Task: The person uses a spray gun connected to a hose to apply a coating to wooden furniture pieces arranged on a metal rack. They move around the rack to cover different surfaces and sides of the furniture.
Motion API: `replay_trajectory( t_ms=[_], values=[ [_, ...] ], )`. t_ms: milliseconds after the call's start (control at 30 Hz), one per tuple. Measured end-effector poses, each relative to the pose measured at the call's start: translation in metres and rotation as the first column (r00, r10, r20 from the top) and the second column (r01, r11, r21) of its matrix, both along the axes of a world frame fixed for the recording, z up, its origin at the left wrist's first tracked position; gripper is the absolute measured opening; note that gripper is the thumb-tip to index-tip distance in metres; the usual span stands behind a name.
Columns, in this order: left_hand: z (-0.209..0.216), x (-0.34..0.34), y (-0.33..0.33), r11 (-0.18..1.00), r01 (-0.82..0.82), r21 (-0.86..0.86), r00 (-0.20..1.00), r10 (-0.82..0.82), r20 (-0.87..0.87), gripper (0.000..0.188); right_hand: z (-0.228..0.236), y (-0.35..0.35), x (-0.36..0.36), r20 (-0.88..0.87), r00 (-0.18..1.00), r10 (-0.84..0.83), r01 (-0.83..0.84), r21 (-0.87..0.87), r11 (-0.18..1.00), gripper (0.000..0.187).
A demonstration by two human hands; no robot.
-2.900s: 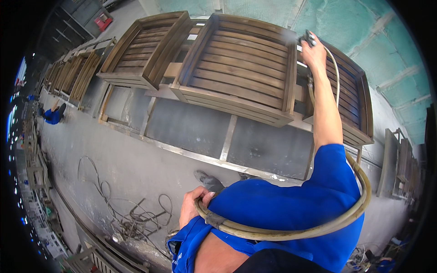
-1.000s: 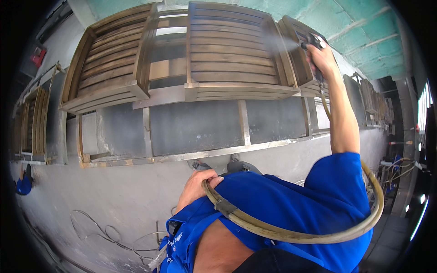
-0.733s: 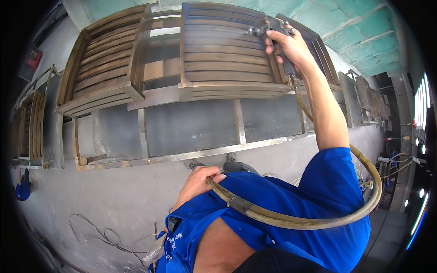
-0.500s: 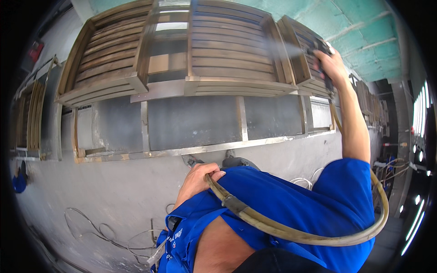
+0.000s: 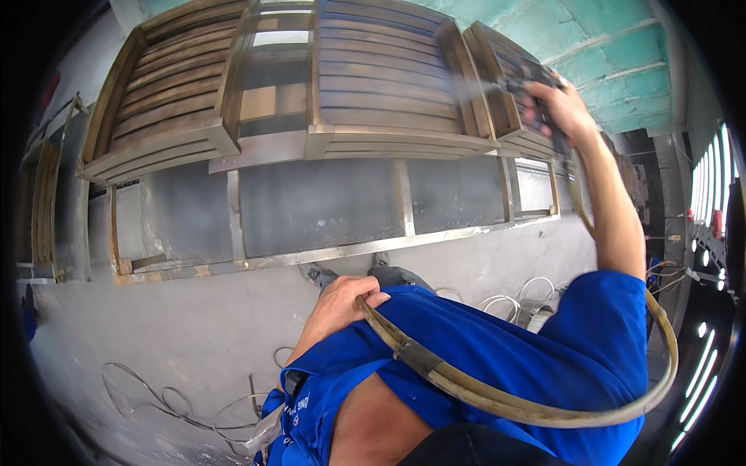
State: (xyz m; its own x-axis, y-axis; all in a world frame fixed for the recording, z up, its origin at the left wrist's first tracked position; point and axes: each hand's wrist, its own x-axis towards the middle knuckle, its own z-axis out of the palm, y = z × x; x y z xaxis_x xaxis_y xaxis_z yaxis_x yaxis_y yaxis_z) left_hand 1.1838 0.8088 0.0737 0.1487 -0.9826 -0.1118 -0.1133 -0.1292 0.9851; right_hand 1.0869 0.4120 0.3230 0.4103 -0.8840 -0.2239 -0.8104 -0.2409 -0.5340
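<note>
My right hand (image 5: 566,115) is wrapped round a dark spray gun (image 5: 516,84) at the upper right. A pale mist leaves its nozzle toward the left, across the middle slatted wooden crate (image 5: 381,87). Close to my waist, my left hand (image 5: 339,300) is closed on a yellowish hose (image 5: 474,394). That hose loops across my front, round under my right arm and up toward the gun. One more slatted wooden crate (image 5: 172,87) lies to the left, and another slatted crate (image 5: 497,60) stands partly behind the gun and my right hand.
The crates rest on a long metal frame (image 5: 326,257) in front of my feet. Loose cables (image 5: 167,404) lie on the grey floor at lower left; white hose coils (image 5: 501,305) lie right of me. Teal sheeting (image 5: 614,58) covers the far right wall.
My right hand and the spray gun have shifted slightly down, with the mist still streaming left. The crates and frame appear a little further left. My left hand keeps its hold.
</note>
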Motion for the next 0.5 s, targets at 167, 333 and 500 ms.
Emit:
replay_trajectory(
  t_ms=[167, 333, 500],
  values=[
    [-0.002, 0.016, -0.002, 0.995, 0.091, -0.031, 0.995, -0.092, -0.029, 0.033, 0.027, -0.004, -0.016, -0.079, 0.993, -0.087, 0.081, -0.077, 0.994, 0.018],
    [0.002, 0.021, -0.019, 0.971, 0.225, -0.076, 0.974, -0.225, 0.002, 0.033, 0.006, 0.024, 0.037, 0.118, 0.987, 0.113, -0.133, 0.172, 0.976, 0.023],
    [0.011, 0.016, -0.026, 0.978, 0.189, -0.084, 0.981, -0.184, 0.069, 0.033, 0.0, 0.038, 0.064, 0.179, 0.96, 0.214, -0.253, 0.232, 0.939, 0.039]
  ],
)
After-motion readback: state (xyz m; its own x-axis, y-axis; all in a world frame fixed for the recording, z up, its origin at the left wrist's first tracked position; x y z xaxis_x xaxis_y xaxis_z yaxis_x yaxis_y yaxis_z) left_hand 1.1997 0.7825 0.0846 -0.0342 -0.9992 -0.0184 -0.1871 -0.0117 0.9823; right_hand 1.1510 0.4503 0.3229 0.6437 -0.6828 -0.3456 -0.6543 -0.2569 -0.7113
